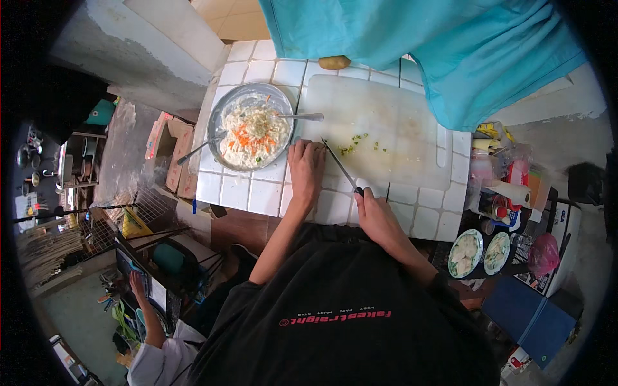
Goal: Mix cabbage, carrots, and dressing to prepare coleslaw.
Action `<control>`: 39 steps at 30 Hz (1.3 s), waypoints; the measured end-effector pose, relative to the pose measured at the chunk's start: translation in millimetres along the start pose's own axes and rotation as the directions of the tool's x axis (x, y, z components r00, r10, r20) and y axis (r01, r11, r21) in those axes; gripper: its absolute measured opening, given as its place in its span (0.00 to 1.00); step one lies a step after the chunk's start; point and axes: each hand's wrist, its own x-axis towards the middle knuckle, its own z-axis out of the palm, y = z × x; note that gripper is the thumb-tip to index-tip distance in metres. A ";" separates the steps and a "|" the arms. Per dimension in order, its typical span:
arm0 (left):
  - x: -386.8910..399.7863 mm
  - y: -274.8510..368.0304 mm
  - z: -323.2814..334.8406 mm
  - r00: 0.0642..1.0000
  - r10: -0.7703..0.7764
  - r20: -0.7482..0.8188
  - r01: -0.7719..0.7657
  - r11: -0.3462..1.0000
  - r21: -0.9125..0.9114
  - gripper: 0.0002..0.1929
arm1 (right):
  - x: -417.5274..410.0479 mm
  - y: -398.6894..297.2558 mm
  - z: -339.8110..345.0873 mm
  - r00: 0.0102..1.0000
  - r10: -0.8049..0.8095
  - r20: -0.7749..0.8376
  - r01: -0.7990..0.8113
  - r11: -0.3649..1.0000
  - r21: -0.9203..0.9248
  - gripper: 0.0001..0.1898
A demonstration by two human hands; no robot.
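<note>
My right hand grips the black handle of a kitchen knife, its blade slanting up and left over the board's near left corner. At the blade's tip, my left hand has its fingers curled down on the edge of a translucent white cutting board, seemingly over something green that is mostly hidden. Chopped green pieces lie scattered on the board. Just left of my left hand stands a round metal pan of white mixture topped with orange shreds. Two metal utensils rest in it.
A brown tuber lies at the far edge of the white tiled counter, below a turquoise cloth. Two plates of food stand at the right, by packages and a paper roll. Another person's arm shows lower left.
</note>
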 end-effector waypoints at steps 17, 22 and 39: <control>2.6 3.2 -0.6 1.000 0.013 -0.005 -0.013 0.999 -0.038 0.07 | -2.7 -13.4 0.7 0.995 0.102 -0.001 -0.102 0.994 -0.031 0.20; 3.0 3.6 0.2 1.000 0.019 -0.012 -0.020 0.999 -0.043 0.07 | 1.1 -14.8 0.9 0.993 0.122 0.010 -0.121 0.992 -0.024 0.19; 3.1 2.6 2.5 1.000 -0.001 -0.021 -0.001 0.996 -0.093 0.08 | 1.2 -17.2 -20.2 0.981 0.147 0.127 -0.156 0.986 0.056 0.22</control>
